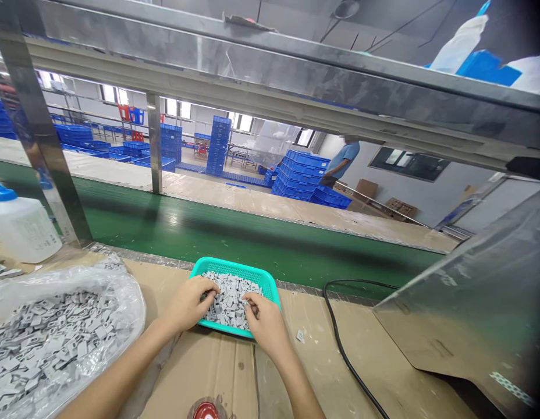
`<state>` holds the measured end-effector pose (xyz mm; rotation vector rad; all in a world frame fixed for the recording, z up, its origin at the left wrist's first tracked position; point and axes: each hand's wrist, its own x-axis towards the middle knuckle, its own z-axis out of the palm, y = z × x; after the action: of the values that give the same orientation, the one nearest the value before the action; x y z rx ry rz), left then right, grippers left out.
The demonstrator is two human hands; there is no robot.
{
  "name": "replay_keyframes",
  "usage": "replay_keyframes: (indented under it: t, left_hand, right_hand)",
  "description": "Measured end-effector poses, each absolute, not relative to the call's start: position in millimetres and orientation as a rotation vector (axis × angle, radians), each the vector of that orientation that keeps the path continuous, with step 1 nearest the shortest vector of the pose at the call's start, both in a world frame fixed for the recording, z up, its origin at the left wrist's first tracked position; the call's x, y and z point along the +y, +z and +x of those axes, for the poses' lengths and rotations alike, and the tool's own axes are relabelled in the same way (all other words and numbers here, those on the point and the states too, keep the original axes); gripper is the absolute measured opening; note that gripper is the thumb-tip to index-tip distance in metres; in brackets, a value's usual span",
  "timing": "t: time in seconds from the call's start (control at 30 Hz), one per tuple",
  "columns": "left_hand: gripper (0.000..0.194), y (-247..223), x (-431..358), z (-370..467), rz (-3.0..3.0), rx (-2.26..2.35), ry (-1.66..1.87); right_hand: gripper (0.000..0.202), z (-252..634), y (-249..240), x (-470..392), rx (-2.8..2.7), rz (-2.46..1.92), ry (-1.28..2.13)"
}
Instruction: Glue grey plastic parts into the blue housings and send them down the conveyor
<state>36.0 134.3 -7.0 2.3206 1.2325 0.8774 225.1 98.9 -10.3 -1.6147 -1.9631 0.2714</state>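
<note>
Small grey plastic parts sit loose in a turquoise basket, at the far edge of the cardboard-covered desk. Both hands are in among them: left hand over the basket's left side, right hand over its near right corner. Left grip narrow, thumb close to fingertips; right grip narrow too, fingers curled. Can't tell if either pinches a part.

Step in hand, my read: fingering through the basket parts, maybe picking singles. Next move calls for a light fingertip pinch on one part, wrists clear of the rim so the basket doesn't tip.

Further out: one stray part right of the basket, black cable past it. Clear plastic bag with more grey parts along the desk's left edge; squeeze bottle at the far left corner. Green belt beyond the far edge.
</note>
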Motion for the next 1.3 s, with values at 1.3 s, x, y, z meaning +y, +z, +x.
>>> replay_keyframes:
  t: [1.3]
  left_hand:
    - [0.022,-11.6,131.6,35.8,2.381,1.068,0.883]
  right_hand:
    - [0.021,224.2,-8.7,98.3,-1.957,-1.616,0.247]
